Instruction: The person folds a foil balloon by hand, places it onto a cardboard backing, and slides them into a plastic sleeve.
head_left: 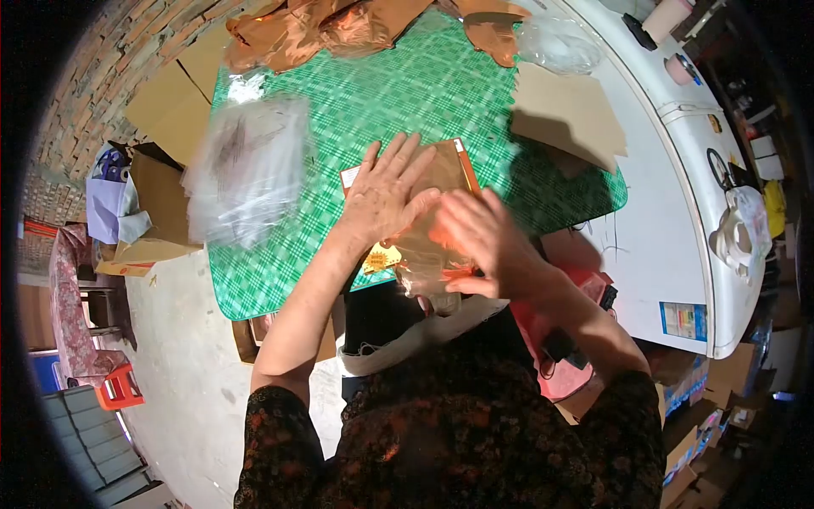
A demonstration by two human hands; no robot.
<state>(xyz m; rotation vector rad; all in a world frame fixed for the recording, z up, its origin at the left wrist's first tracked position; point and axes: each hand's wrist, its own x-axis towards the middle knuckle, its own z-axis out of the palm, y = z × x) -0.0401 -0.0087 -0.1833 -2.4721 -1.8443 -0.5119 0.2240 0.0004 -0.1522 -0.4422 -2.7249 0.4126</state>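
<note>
A flat brown card with orange edges (454, 161) lies on the green plaid tablecloth (356, 102) near the table's front edge. My left hand (381, 199) rests flat across it, fingers spread. Clear, shiny plastic film (424, 267) covers its near part and hangs toward my body. A yellow label with a starburst shape (381, 258) shows beside the film. My right hand (483, 237), a little blurred, is over the right side of the card and film with fingers stretched out and thumb apart.
A stack of clear plastic bags (250, 165) lies on the left. Copper-coloured foil pieces (331, 34) cover the far edge. Brown card sheets (568, 110) and a crumpled clear bag (560, 44) sit at right, near a white fridge (632, 254). A cardboard box (161, 204) stands left.
</note>
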